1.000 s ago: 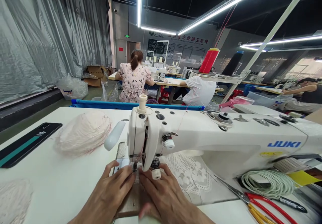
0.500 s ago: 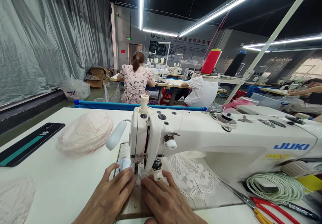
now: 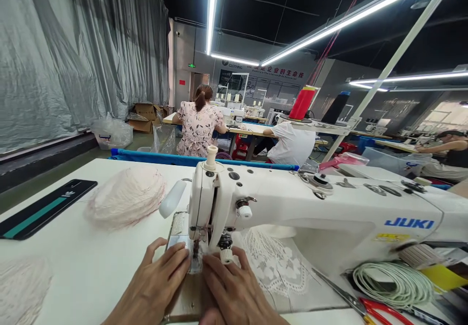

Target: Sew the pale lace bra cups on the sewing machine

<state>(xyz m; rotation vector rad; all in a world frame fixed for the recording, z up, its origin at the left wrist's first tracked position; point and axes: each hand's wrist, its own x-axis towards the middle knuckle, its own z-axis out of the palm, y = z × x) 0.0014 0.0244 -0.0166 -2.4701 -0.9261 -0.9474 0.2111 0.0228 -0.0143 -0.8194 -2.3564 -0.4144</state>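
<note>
A white sewing machine (image 3: 314, 203) stands before me, its presser foot (image 3: 196, 249) down between my hands. My left hand (image 3: 153, 278) lies on the machine bed left of the foot, fingers stretched forward, fingertips at the edge of a small sheer white strip of fabric (image 3: 197, 265). To the right of the foot, my right hand (image 3: 234, 281) lies with its fingers extended and their tips on the same strip. Its thumb is blurred at the bottom edge. White lace (image 3: 283, 271) with loose threads spreads under the machine arm, beyond my right hand.
On the left are a bundle of white pieces (image 3: 127, 193), another pale bundle (image 3: 24, 288) and a dark phone-like slab (image 3: 47, 208). Red-handled scissors (image 3: 376, 308) and coiled pale green cord (image 3: 397, 276) lie at the right. Co-workers sit beyond a blue bar (image 3: 157, 156).
The view has shifted slightly, so the machine sits a little lower. My hands have drawn slightly apart around the presser foot, and more of the sheer strip shows between them.
</note>
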